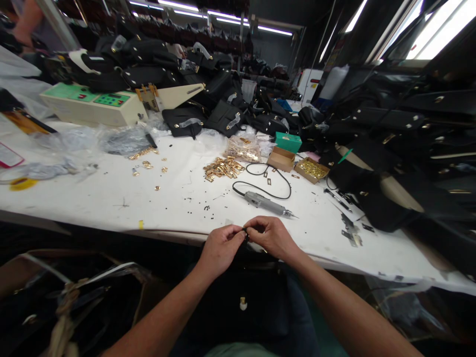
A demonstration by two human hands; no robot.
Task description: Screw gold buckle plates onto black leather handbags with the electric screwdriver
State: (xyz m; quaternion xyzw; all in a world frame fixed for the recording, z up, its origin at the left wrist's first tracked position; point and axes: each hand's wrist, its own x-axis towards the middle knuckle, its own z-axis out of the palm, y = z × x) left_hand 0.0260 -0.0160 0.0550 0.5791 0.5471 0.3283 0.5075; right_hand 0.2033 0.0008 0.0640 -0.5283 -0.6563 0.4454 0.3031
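Toward the left end of the tabletop (89, 198), a flat yellow piece (23, 185) near crumpled clear plastic (126, 140). By the back edge, behind that plastic, a cream machine (107, 113) with green panels on top. Nearer the front edge, a scatter of loose gold fittings (148, 164), then, right at that edge, a yellow tab (141, 224). Farther right, black bags (225, 118) piled along the back edge, with a gold heap (223, 169) in front. At the middle of the front edge, left hand (219, 250) with thumb and fingertips together, clamped on a small dark piece (245, 231); below, over the lap, a black bag (241, 317) with a gold clasp (243, 300). Impossible to tell whether joined to that piece. Just behind, a grey power screwdriver (264, 202), cord looped toward the back edge. Pinched on the same dark piece from the other side, right hand (274, 239), thumb and forefinger together. Beyond, a cardboard box (281, 159), a green box (288, 142) and an open tray of gold bits (311, 170). Along the right end, more dark bags (399, 171), close-stacked.
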